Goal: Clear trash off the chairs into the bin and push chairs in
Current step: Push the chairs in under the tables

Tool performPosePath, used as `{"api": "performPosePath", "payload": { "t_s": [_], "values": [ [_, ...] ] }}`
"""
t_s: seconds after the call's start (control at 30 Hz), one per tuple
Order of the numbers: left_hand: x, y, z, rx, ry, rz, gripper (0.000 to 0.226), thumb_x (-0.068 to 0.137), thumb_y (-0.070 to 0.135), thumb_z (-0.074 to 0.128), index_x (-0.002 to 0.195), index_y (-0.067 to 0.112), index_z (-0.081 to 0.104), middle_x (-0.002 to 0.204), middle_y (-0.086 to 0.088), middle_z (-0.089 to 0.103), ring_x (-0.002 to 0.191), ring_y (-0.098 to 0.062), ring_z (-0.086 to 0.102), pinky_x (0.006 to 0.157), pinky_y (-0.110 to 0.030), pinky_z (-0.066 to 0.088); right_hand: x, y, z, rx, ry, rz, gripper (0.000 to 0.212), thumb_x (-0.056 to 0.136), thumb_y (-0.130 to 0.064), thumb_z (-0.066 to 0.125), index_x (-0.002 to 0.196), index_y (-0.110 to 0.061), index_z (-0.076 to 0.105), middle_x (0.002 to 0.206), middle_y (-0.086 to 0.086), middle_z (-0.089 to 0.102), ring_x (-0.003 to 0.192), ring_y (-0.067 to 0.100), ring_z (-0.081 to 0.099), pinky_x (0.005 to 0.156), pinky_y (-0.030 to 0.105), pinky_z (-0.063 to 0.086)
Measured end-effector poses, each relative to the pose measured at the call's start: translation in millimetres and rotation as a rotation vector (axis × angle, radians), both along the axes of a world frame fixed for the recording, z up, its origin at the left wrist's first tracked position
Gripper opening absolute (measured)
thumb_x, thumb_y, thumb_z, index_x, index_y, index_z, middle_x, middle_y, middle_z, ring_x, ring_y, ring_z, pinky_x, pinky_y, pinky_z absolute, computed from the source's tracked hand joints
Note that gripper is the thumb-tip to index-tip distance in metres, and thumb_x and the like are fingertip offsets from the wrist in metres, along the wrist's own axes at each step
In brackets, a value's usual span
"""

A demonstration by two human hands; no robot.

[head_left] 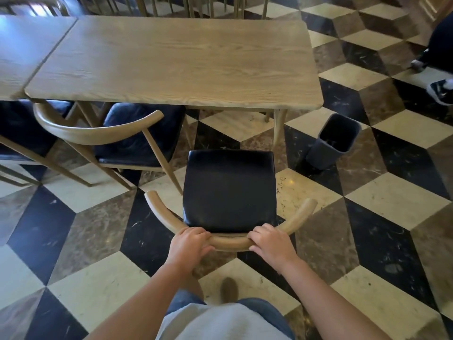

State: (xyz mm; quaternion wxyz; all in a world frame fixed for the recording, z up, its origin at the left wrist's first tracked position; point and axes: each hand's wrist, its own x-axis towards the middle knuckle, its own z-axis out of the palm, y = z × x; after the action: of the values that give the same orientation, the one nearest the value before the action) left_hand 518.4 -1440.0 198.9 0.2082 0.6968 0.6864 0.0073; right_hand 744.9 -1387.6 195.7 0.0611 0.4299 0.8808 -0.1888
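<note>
Head view is showing the left hand (188,244) and right hand (270,244) gripping the curved backrest of the chair (229,190), which is standing clear of the bench (176,62) edge with open floor (245,126) between. The grey bin (333,139) is sitting right of the chair, tilted, contents unclear.

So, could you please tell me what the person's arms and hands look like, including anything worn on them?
Both forearms are bare, with no sleeves in view. The left hand and right hand wear no gloves, and no rings, watch or bracelets show.
</note>
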Motion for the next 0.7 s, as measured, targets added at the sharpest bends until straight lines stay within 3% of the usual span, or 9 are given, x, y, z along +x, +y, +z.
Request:
{"api": "performPosePath", "payload": {
  "t_s": [0.27,0.47,0.7],
  "values": [
    [-12.2,30.4,4.2,-0.047,0.050,-0.010,0.039,0.087,0.044,0.057,0.121,0.027,0.060,0.123,0.010,0.062,0.117,-0.012,0.054,0.103,-0.026,0.034,-16.5,20.4,1.2,0.017,0.008,-0.069,0.028,0.088,-0.033,0.060,0.111,-0.017,0.061,0.104,-0.001,0.064,0.101,0.020,0.055,0.078,0.034,0.052],
    [-26.0,67.2,0.6,-0.075,0.077,-0.065,0.033,0.087,0.042,0.054,0.114,0.026,0.064,0.114,0.008,0.067,0.107,-0.014,0.058,0.099,-0.029,0.031,-29.2,54.6,4.0,0.008,-0.013,-0.037,0.032,0.091,-0.034,0.056,0.119,-0.019,0.057,0.113,-0.001,0.063,0.106,0.019,0.054,0.082,0.032,0.049],
    [-45.5,124.6,-2.3,-0.075,0.035,-0.111,0.037,0.089,0.043,0.051,0.121,0.025,0.058,0.120,0.009,0.063,0.114,-0.013,0.054,0.102,-0.027,0.033,-44.7,108.5,2.6,0.027,-0.022,-0.035,0.034,0.090,-0.033,0.058,0.120,-0.017,0.057,0.115,0.000,0.064,0.107,0.018,0.055,0.081,0.030,0.051]
  ]
}}
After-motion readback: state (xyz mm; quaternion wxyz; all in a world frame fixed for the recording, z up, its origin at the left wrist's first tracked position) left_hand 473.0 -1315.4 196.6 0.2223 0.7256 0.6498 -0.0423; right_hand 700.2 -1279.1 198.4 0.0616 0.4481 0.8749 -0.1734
